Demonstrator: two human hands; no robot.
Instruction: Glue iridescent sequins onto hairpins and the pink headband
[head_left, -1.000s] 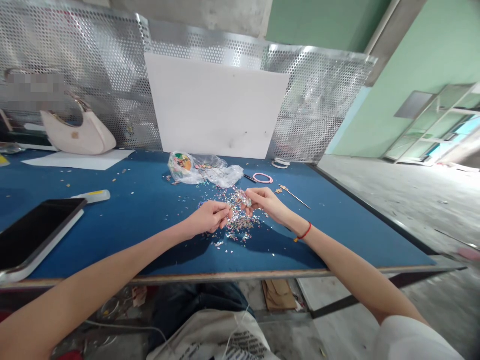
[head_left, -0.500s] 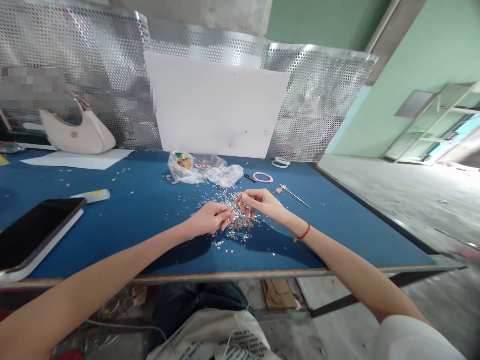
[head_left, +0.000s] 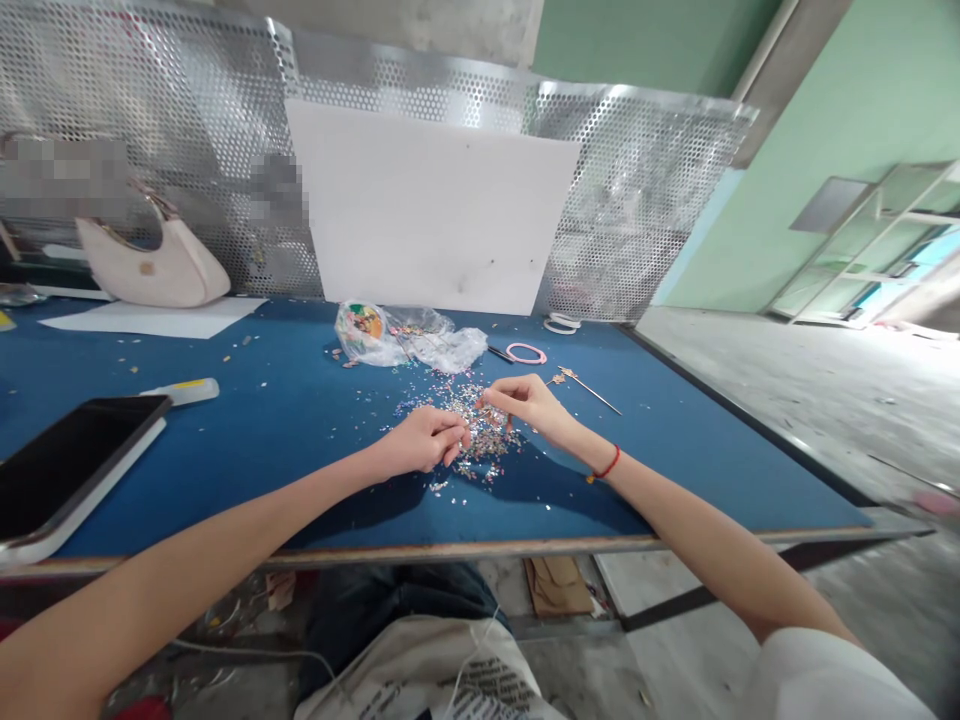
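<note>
One black tablet (head_left: 67, 465) at far left of the blue surface (head_left: 247, 425), one white-and-yellow tool (head_left: 184, 391) just beyond it. Left hand (head_left: 424, 440) curled at the edge of one loose pile of multicoloured sequins (head_left: 469, 425), mid-surface, too many to count, some strewn wider. One crumpled plastic bag (head_left: 420, 340) behind the pile. Right hand (head_left: 525, 405) fingers pinched over the pile, one red string bracelet (head_left: 609, 463) on wrist. Hands apart, can't tell if anything's held. Further right, one pink ring (head_left: 525, 353), one gold-coloured pin (head_left: 592, 392).
</note>
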